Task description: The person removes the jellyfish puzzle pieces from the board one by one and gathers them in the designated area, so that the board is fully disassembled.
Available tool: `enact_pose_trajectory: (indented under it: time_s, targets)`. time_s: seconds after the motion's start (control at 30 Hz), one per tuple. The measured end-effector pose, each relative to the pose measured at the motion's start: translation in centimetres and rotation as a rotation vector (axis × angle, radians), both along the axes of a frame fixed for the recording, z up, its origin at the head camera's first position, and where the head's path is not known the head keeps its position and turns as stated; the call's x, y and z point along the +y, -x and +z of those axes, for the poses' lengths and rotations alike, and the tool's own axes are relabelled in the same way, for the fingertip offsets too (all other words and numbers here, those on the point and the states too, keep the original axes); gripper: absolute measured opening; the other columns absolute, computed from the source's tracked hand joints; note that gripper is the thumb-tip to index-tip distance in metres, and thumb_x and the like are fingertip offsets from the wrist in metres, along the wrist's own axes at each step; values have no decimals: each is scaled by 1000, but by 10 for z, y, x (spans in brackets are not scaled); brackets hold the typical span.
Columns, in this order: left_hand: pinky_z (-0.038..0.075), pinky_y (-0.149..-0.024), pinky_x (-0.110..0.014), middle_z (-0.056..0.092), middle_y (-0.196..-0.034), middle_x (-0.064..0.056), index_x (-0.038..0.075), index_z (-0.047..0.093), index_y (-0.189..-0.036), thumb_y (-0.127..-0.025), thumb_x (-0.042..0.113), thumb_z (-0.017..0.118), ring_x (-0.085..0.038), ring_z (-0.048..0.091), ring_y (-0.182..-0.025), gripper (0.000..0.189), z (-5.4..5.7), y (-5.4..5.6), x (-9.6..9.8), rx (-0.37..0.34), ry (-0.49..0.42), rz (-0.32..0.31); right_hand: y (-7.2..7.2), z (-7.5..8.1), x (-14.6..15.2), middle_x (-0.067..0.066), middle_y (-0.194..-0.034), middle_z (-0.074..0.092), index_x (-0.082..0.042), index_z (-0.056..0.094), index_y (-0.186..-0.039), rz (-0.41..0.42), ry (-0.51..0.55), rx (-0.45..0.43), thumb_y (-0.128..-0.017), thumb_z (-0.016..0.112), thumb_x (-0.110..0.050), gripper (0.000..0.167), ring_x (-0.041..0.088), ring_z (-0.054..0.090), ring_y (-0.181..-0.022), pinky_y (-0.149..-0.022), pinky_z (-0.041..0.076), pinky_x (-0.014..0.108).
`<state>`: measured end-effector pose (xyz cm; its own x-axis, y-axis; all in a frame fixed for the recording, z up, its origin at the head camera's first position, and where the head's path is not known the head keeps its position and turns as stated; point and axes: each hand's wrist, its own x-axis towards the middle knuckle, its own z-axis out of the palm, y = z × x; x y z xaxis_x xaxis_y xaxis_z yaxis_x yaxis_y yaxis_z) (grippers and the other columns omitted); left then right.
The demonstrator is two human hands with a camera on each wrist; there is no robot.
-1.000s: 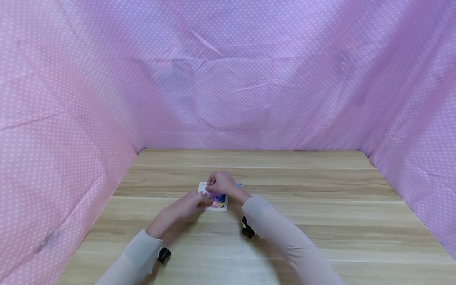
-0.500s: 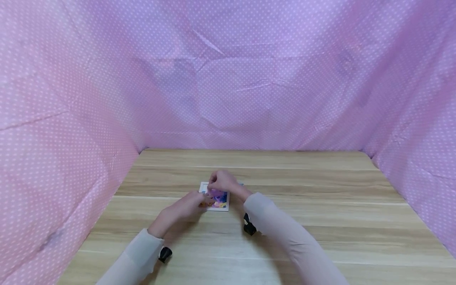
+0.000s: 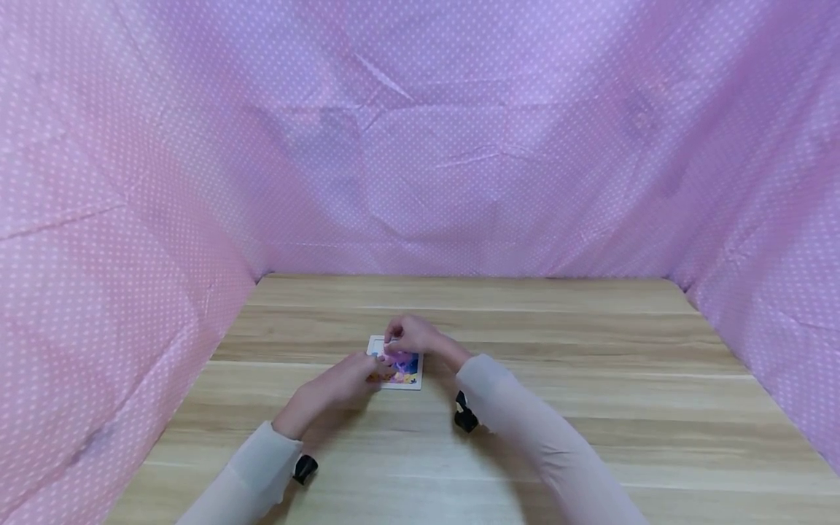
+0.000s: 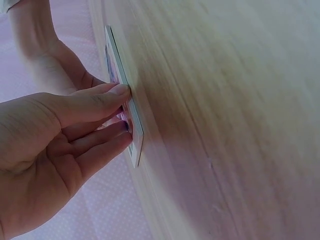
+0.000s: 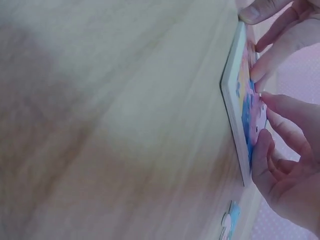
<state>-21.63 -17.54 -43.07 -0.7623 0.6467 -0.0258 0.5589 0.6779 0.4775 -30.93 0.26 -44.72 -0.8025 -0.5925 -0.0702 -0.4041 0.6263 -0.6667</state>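
Observation:
A small jigsaw puzzle (image 3: 412, 368) in a white frame lies flat on the table, its picture in pink, purple, blue and yellow. My left hand (image 3: 351, 373) rests on its near left part. In the left wrist view the thumb (image 4: 107, 102) lies at the frame's edge (image 4: 138, 127) and the fairly straight fingers touch the picture. Over the far part, my right hand (image 3: 413, 335) has curled fingers and pinches a pink puzzle piece (image 5: 260, 119) low at the picture, as the right wrist view shows. Both hands hide portions of the puzzle.
Beside the frame, loose blue puzzle pieces (image 5: 231, 220) lie on the wooden table (image 3: 558, 350). A pink dotted cloth (image 3: 459, 182) hangs behind the table and along both sides. Each wrist wears a black camera (image 3: 465, 414).
My right forearm has shifted slightly right, and its wrist now covers the blue pieces seen behind it before. The left hand stays on the puzzle; the view has moved a little.

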Motion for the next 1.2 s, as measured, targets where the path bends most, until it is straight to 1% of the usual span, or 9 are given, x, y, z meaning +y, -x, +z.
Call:
enact_pose_trajectory:
  time_s: [0.03,0.17,0.3,0.43,0.57,0.8,0.93,1.07,1.2]
  targets:
    - [55,-89,-39,71,-115,-12,4,74,-117,-93,-5,67,-25,66,-107,27,0,0,0,-6,4,8,0,0,0,-3,-95,66,-13,71,-94,3,-3,-2,-92,76,-17,6,15,57,-93,-89,47,33]
    - [55,-89,-40,72,-115,-10,4,74,-117,-93,-5,66,-23,65,-105,27,-2,-1,0,3,4,2,0,-1,2,-3,-91,64,-12,72,-96,16,5,-12,-90,77,-15,9,13,55,-85,-79,46,27]
    - [55,-89,-39,72,-114,-10,3,73,-119,-93,-4,68,-21,64,-102,27,-2,-1,-1,8,-22,-11,0,-1,3,-1,-94,64,-9,71,-102,23,18,-20,-88,79,-11,17,13,55,-88,-81,47,27]
    - [55,-90,-39,72,-116,-11,3,73,-119,-93,-4,68,-21,64,-104,28,-3,0,0,-2,-14,-7,-2,0,4,1,-95,64,-6,70,-107,16,22,-36,-88,79,-11,22,14,55,-88,-81,47,26]
    - [55,-91,-38,71,-117,-11,3,73,-120,-92,-4,68,-23,65,-108,29,-2,-1,0,4,2,-8,-3,1,5,2,-97,65,-4,70,-107,12,19,-54,-89,78,-11,21,14,56,-89,-82,47,27]
    - [55,-82,-36,72,-111,-9,4,74,-116,-93,-5,66,-19,61,-94,26,-1,-2,-1,15,4,-9,-2,4,8,8,-99,71,0,72,-106,24,50,-32,-90,74,-4,16,21,64,-96,-89,52,30]
    - [54,-88,-38,71,-116,-10,4,73,-121,-95,-3,65,-17,61,-98,27,-1,-3,0,-3,6,15,-2,5,9,10,-102,72,0,72,-106,9,53,-20,-92,72,-5,15,22,64,-98,-90,51,31]
    - [54,-87,-36,71,-117,-10,3,71,-123,-96,-2,64,-14,60,-96,28,0,-3,0,-8,3,17,-3,6,9,9,-102,71,0,71,-106,-11,59,-4,-94,71,-8,15,20,63,-95,-87,51,30]
    - [54,-83,-33,72,-116,-9,3,72,-122,-96,-2,64,-14,59,-92,28,0,-3,0,4,9,12,-3,7,10,10,-97,72,2,71,-105,-3,117,-1,-93,71,-6,14,18,64,-85,-78,52,26]
